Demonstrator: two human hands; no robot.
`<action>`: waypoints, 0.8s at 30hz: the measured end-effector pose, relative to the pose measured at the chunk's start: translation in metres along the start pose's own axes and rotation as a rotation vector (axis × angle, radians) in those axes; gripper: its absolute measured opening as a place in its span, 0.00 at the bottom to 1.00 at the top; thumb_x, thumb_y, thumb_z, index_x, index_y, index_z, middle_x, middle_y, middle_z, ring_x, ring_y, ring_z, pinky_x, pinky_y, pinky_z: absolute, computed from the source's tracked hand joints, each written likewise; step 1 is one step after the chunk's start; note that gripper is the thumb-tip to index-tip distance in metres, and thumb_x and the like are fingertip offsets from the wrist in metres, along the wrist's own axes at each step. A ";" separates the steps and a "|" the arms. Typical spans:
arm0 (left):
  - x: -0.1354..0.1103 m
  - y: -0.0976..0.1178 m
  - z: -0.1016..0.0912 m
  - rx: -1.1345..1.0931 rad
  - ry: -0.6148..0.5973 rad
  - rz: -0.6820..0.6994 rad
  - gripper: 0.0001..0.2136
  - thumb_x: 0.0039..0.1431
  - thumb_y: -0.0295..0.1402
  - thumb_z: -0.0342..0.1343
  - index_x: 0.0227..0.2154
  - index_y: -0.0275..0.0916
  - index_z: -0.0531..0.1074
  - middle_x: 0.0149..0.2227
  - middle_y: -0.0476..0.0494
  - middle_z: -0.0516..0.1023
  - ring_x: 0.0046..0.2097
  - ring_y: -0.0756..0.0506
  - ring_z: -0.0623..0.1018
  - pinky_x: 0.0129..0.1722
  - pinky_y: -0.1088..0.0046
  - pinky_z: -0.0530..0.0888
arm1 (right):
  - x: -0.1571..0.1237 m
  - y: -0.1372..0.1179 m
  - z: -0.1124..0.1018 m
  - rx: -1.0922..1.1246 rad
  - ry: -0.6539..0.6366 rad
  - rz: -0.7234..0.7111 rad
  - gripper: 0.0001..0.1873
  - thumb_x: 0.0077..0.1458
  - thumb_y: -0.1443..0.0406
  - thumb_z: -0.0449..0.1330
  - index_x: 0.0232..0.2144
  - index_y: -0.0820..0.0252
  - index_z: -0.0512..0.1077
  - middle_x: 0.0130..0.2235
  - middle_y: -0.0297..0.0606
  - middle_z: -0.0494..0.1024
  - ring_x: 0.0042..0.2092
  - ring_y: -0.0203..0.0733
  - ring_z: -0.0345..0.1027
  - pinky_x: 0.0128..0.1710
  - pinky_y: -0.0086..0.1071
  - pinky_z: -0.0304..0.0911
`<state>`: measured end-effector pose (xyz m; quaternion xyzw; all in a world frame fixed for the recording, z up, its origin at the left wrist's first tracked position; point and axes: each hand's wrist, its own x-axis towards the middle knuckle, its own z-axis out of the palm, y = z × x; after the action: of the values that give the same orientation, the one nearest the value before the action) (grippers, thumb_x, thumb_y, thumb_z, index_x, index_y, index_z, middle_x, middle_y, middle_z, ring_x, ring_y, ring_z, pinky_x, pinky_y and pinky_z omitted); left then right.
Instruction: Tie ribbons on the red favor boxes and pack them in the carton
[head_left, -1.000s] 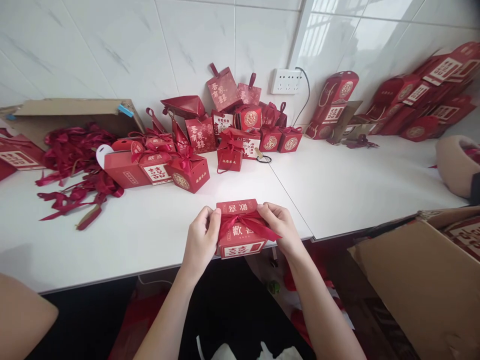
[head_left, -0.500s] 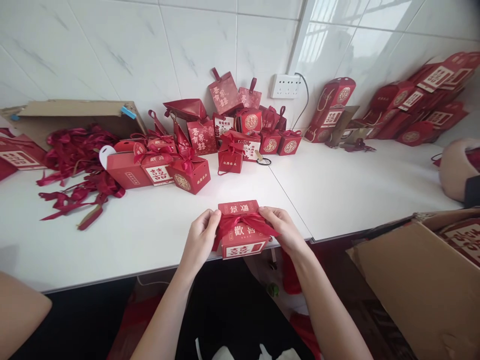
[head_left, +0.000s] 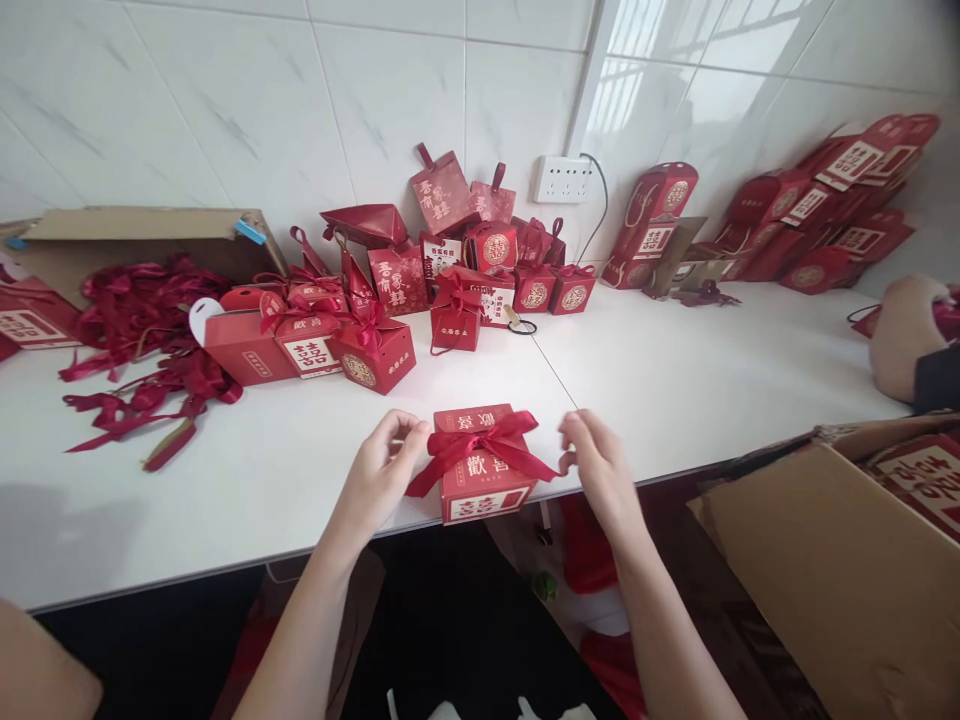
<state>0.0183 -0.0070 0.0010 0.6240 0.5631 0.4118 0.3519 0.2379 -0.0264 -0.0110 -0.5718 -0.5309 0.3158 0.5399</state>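
Note:
A red gift box [head_left: 491, 505] with white and gold lettering lies at the front edge of the white table. Tied across its top is a red ribbon bow [head_left: 484, 440], its loops spread and its tails trailing to either side. My left hand [head_left: 386, 460] is just left of the box, its fingers loosely bent and no grip visible on the bow. Over on the right, my right hand [head_left: 596, 460] hovers apart from the box near a ribbon tail, fingers half curled with nothing visible in them.
Several finished red boxes [head_left: 375, 355] stand behind on the table [head_left: 300, 450]. Loose red ribbons [head_left: 154, 310] are heaped at left by a cardboard carton [head_left: 150, 225]. An open carton [head_left: 840, 560] is at right front. Another person's arm [head_left: 900, 335] rests at far right.
Both hands have let go of the box and moved outward, the right one farther. The bow's loops and tails now show freely on the box.

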 end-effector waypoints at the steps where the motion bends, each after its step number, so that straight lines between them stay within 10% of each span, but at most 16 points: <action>1: 0.002 0.004 -0.004 0.045 0.012 0.073 0.12 0.59 0.43 0.48 0.28 0.41 0.66 0.30 0.51 0.70 0.34 0.49 0.71 0.37 0.75 0.68 | -0.008 -0.007 0.000 -0.098 0.106 -0.191 0.12 0.58 0.61 0.51 0.24 0.58 0.63 0.26 0.33 0.65 0.26 0.36 0.61 0.25 0.31 0.60; 4: 0.012 0.021 -0.011 0.181 -0.089 0.294 0.10 0.60 0.40 0.48 0.32 0.41 0.71 0.39 0.47 0.73 0.45 0.45 0.72 0.49 0.70 0.66 | -0.033 -0.026 0.016 -0.296 -0.034 -0.825 0.05 0.55 0.63 0.56 0.34 0.58 0.69 0.33 0.40 0.73 0.38 0.43 0.67 0.37 0.37 0.64; 6: 0.020 0.031 -0.012 0.232 -0.243 0.352 0.11 0.60 0.40 0.48 0.32 0.41 0.72 0.40 0.45 0.73 0.46 0.44 0.72 0.51 0.68 0.67 | -0.042 -0.030 0.037 -0.461 -0.204 -1.008 0.13 0.55 0.61 0.57 0.41 0.62 0.69 0.40 0.45 0.75 0.45 0.48 0.67 0.44 0.42 0.63; 10: 0.029 0.038 -0.006 0.276 -0.438 0.324 0.10 0.59 0.39 0.49 0.31 0.41 0.73 0.41 0.45 0.74 0.45 0.44 0.73 0.48 0.67 0.69 | -0.042 -0.015 0.069 -0.699 -0.116 -1.037 0.13 0.57 0.70 0.53 0.45 0.66 0.69 0.41 0.44 0.76 0.45 0.45 0.67 0.48 0.41 0.59; 24: 0.022 0.035 0.002 0.359 -0.354 0.320 0.06 0.55 0.36 0.54 0.30 0.42 0.75 0.41 0.46 0.74 0.44 0.44 0.73 0.46 0.66 0.70 | -0.041 0.005 0.069 -0.350 -0.016 -1.080 0.08 0.56 0.73 0.57 0.33 0.56 0.72 0.30 0.28 0.78 0.37 0.32 0.70 0.49 0.35 0.58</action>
<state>0.0348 0.0112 0.0343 0.8191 0.4515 0.2408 0.2593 0.1649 -0.0446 -0.0397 -0.2975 -0.7966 -0.0935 0.5179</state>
